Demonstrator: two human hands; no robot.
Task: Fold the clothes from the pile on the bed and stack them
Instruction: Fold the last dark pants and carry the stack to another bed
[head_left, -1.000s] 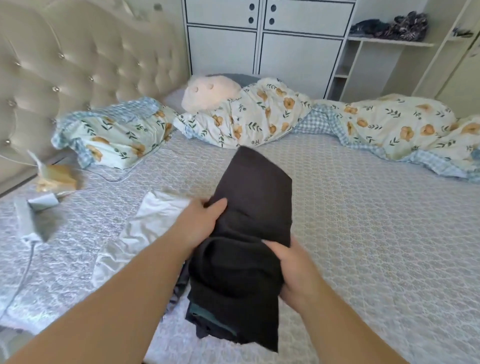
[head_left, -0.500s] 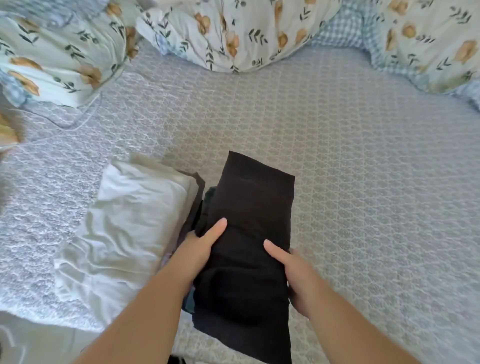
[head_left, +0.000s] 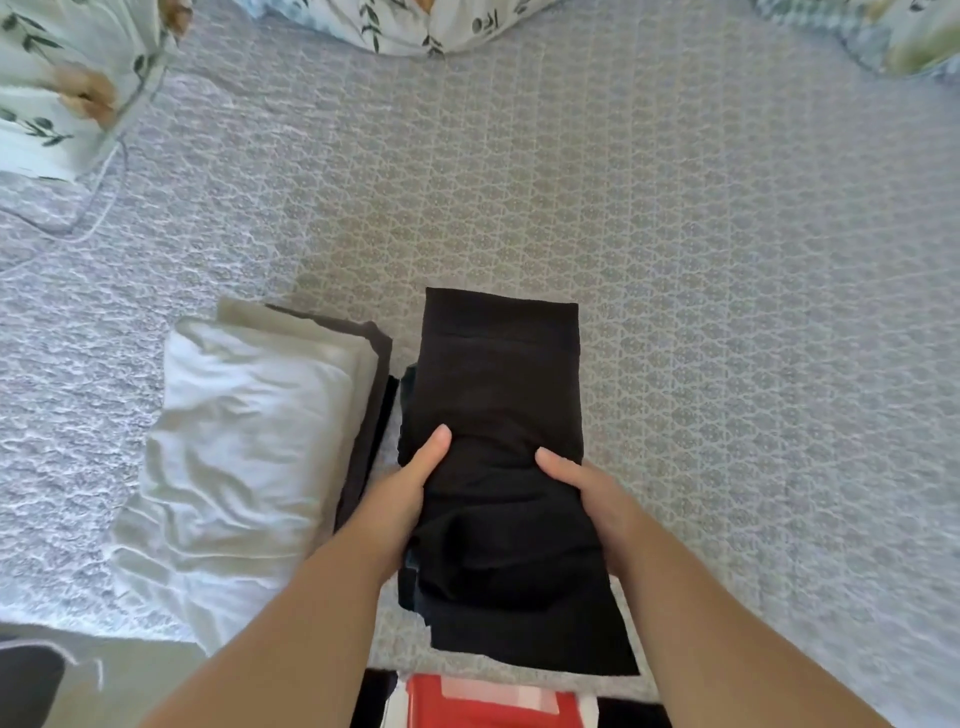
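Head view, only view. Step in hand, as I judge it: setting a folded black garment (head_left: 498, 415) down on the stack at lower centre of the frame. My left hand (head_left: 400, 499) grips its left edge, thumb on top and the other fingers hidden underneath; my right hand (head_left: 587, 493) grips the right edge the same way, so both hands are closed on the cloth. The garment lies lengthwise, far end toward frame centre, near end hanging loose toward the bottom edge. Dark layers show under its left side, which I take for pieces already stacked; how many I cannot tell. Just beside it, left of centre, a second folded stack: white garment (head_left: 234, 447) on top, beige and dark grey layers showing at its far and right edges. Both stacks rest on the grey patterned bedspread (head_left: 727, 312). Floral bedding (head_left: 57, 88) sits upper left, and a thin white cable (head_left: 104, 208) runs below it. No containers in view. Next move calls for sliding the fingers out without dragging the fold, then squaring the loose near end. No unfolded pile visible in this frame.
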